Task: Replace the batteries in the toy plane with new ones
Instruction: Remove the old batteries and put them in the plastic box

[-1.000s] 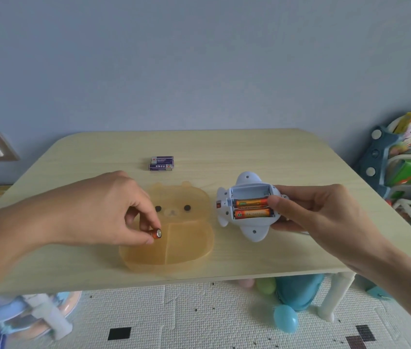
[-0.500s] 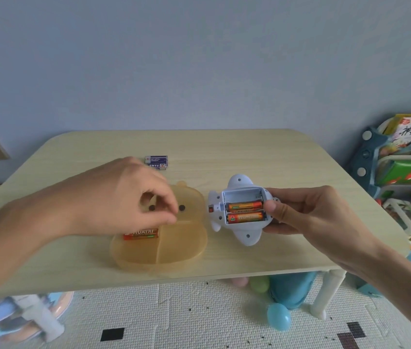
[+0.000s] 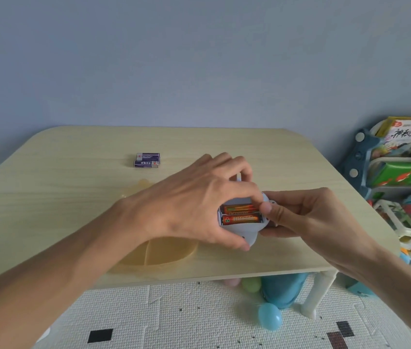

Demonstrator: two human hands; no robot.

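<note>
The white toy plane (image 3: 246, 229) lies belly-up between both hands, just above the table. Its open battery bay shows two orange batteries (image 3: 241, 214) side by side. My left hand (image 3: 199, 205) curls over the plane's left side and top, fingers at the bay's upper edge. My right hand (image 3: 297, 217) grips the plane's right side, thumb pressed at the batteries' right end. A pair of purple new batteries (image 3: 147, 160) lies on the table farther back. The orange bear-shaped tray (image 3: 164, 250) sits under my left wrist, mostly hidden.
The light wooden table (image 3: 60, 197) has its front edge close to me. A shelf of books and toys (image 3: 401, 172) stands at the right. Plastic eggs (image 3: 270, 316) and a blue toy lie on the floor mat below the table.
My left hand has left the tray, where it dropped an old orange battery, and moved right onto the plane. The right hand still holds the plane.
</note>
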